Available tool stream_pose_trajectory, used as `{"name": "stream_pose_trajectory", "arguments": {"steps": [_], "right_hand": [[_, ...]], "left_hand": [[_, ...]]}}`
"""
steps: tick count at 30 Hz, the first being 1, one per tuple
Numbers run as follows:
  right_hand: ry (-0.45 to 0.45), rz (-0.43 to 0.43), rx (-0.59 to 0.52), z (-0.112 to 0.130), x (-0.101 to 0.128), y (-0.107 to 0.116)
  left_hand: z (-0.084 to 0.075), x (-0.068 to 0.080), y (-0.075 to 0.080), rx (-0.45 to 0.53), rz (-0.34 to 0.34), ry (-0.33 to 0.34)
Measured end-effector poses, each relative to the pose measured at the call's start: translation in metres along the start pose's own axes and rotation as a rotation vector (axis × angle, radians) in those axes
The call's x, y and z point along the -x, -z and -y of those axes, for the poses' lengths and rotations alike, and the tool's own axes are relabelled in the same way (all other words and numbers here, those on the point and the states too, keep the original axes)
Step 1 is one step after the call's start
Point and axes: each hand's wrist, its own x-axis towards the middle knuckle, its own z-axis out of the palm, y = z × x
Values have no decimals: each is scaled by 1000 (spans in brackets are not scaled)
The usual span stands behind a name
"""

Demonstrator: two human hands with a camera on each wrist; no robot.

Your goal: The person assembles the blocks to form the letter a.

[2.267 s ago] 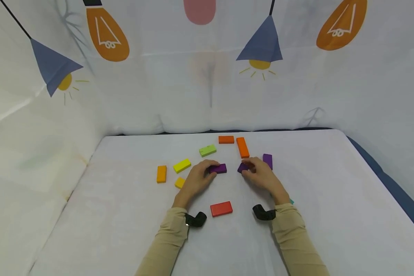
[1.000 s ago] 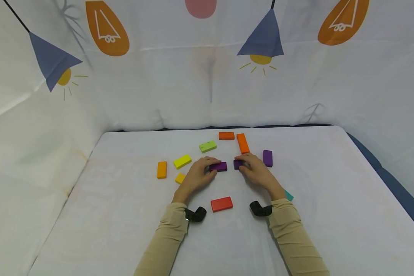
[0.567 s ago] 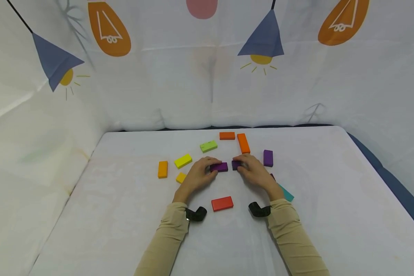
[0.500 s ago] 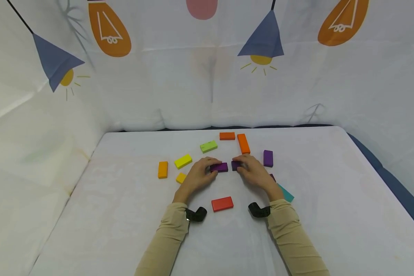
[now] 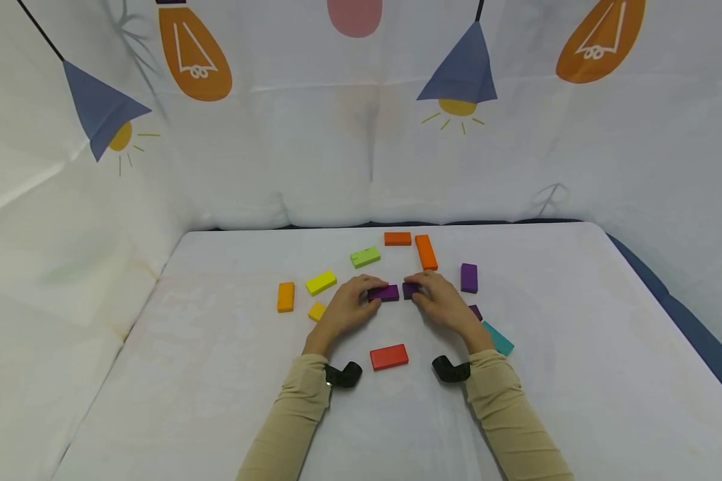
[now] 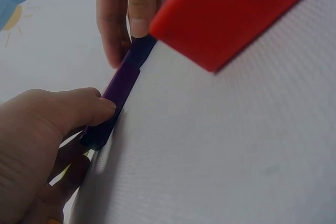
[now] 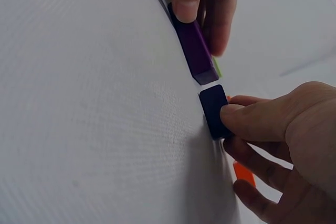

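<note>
The table (image 5: 216, 374) has wide bare cloth in front of the hands and to both sides; the blocks cluster near its far middle, well short of the back edge and the curtain (image 5: 361, 153) behind it. Around the hands lie a red block (image 5: 389, 357) just before them, a teal block (image 5: 498, 337) by the right wrist, an upright-lying purple block (image 5: 468, 277) to the right, two orange blocks (image 5: 425, 252) beyond, a green block (image 5: 365, 256), a yellow block (image 5: 321, 282) and an amber block (image 5: 285, 296) to the left.

From the head view the two held purple pieces look almost joined. The right wrist view shows a thin gap between their ends, and the dark face of the short piece (image 7: 212, 109); the left wrist view shows the long piece (image 6: 118, 95) edge-on with the red block looming close.

The left hand (image 5: 344, 311) pinches the long piece (image 5: 385, 292) between thumb and curled fingers, flat on the table. The right hand (image 5: 442, 304) pinches the short piece (image 5: 410, 290) the same way, thumb (image 7: 247, 119) pressed to its near side, fingers curled behind
</note>
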Motion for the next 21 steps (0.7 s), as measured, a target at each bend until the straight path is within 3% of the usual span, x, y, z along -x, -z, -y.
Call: {"name": "stream_pose_trajectory", "arguments": {"steps": [21], "right_hand": [[-1, 10, -16, 5, 1, -4]], "left_hand": [[0, 1, -1, 8, -20, -27]]}}
